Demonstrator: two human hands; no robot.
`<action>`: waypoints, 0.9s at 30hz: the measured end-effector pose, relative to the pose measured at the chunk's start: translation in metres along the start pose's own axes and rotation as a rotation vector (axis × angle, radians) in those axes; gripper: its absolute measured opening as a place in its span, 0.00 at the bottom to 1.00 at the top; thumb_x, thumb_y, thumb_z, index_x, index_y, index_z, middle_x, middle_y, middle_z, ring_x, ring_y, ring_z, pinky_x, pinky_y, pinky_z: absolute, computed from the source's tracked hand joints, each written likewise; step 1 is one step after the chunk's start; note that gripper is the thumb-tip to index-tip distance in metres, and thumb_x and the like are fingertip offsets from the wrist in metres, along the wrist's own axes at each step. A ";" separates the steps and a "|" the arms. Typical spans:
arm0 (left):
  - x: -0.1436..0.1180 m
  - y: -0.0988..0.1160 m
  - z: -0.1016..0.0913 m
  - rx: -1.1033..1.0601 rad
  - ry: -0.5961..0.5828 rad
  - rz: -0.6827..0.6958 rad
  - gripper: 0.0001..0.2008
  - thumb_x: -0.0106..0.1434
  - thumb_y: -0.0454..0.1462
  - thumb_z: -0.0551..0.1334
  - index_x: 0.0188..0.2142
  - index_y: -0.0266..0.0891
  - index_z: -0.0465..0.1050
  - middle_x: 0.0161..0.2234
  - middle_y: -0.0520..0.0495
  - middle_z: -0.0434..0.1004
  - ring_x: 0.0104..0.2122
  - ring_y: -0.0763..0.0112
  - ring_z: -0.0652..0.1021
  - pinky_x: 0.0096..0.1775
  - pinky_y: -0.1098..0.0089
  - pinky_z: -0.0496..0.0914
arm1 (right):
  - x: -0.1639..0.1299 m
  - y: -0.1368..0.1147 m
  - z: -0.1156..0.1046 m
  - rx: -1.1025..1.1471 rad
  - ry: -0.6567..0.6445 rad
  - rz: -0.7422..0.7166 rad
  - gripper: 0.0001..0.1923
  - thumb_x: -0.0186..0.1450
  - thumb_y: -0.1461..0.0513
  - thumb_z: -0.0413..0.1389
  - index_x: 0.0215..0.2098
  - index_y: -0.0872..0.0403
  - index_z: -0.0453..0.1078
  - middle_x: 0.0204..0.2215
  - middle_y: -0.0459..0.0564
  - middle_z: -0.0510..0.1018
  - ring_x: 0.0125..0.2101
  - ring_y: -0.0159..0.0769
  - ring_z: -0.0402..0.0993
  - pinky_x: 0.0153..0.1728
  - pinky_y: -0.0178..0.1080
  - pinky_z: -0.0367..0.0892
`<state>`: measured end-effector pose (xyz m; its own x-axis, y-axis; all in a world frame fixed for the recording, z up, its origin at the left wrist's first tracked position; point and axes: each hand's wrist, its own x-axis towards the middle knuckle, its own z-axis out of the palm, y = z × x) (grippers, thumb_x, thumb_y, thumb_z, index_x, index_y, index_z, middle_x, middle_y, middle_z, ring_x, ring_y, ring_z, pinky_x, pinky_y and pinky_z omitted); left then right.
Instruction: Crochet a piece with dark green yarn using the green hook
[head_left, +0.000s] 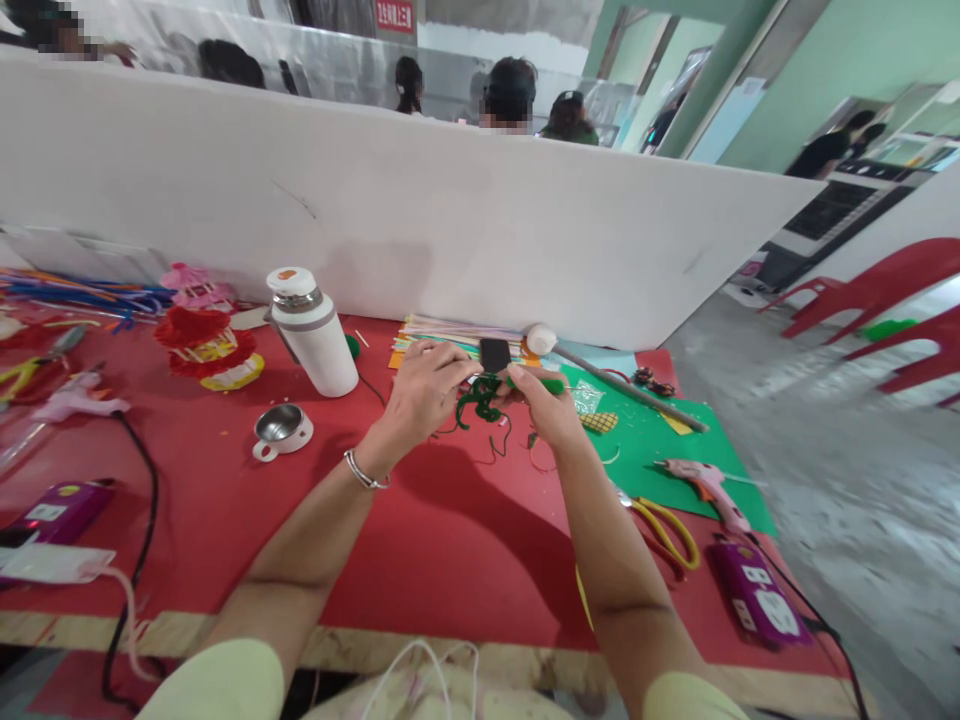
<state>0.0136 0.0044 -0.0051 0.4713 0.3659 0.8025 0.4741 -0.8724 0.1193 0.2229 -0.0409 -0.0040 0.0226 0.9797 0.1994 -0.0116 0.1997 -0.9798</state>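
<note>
Both hands meet above the middle of the red bench, toward its far edge. The left hand [424, 395] and the right hand [544, 405] each pinch a dark green pipe cleaner [480, 398] in their fingers. It is fuzzy and twisted into a tangled, curly bunch, with thin loose ends dangling toward the bench. A white flask [315, 335] stands upright left of the hands; yellow-handled scissors [664, 530] lie near the right forearm.
</note>
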 end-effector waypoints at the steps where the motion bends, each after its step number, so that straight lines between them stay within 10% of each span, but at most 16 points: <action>1: 0.000 -0.001 -0.001 0.004 -0.003 0.001 0.15 0.70 0.28 0.55 0.47 0.44 0.79 0.40 0.46 0.81 0.41 0.65 0.78 0.50 0.59 0.67 | 0.000 -0.001 0.000 -0.006 0.001 -0.003 0.22 0.62 0.43 0.64 0.27 0.52 0.80 0.23 0.47 0.81 0.24 0.35 0.79 0.29 0.38 0.79; 27: 0.002 -0.001 -0.010 0.023 -0.020 0.066 0.17 0.69 0.26 0.56 0.45 0.46 0.79 0.39 0.49 0.83 0.40 0.67 0.80 0.55 0.56 0.64 | -0.002 -0.004 0.000 -0.064 0.001 -0.027 0.23 0.61 0.41 0.64 0.28 0.51 0.80 0.22 0.48 0.81 0.23 0.37 0.79 0.27 0.40 0.79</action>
<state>0.0071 0.0026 0.0026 0.5169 0.3145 0.7962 0.4586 -0.8871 0.0527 0.2233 -0.0434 -0.0005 0.0232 0.9738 0.2261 0.0529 0.2247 -0.9730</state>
